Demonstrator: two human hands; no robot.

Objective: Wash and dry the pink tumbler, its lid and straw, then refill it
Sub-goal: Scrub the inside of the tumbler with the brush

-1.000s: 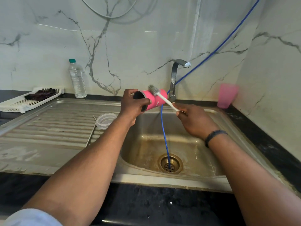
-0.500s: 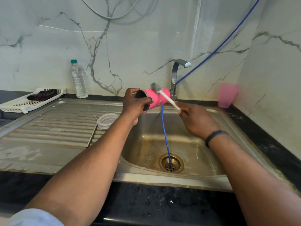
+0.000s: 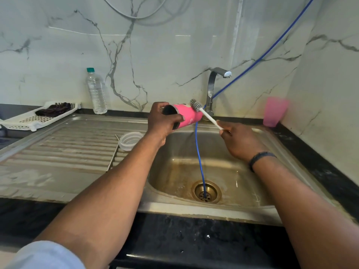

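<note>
My left hand (image 3: 162, 121) grips the pink tumbler (image 3: 187, 115) near its dark open mouth and holds it on its side above the sink (image 3: 211, 208), mouth facing me. My right hand (image 3: 239, 139) pinches the white handle of a bottle brush (image 3: 207, 115); its grey bristle head lies against the tumbler's far end, on the outside. The clear lid (image 3: 129, 141) lies on the steel drainboard (image 3: 58, 152), with the thin straw (image 3: 113, 155) beside it.
A tap (image 3: 212, 88) stands behind the tumbler, and a blue hose (image 3: 200, 162) runs down from the wall into the drain (image 3: 206, 191). A water bottle (image 3: 96, 92) and a white tray (image 3: 31, 118) with a dark cloth are back left. A pink cup (image 3: 274, 111) is back right.
The brush head has slid along the tumbler's outside toward its far end, and my right hand has moved slightly right. My left hand keeps holding the tumbler.
</note>
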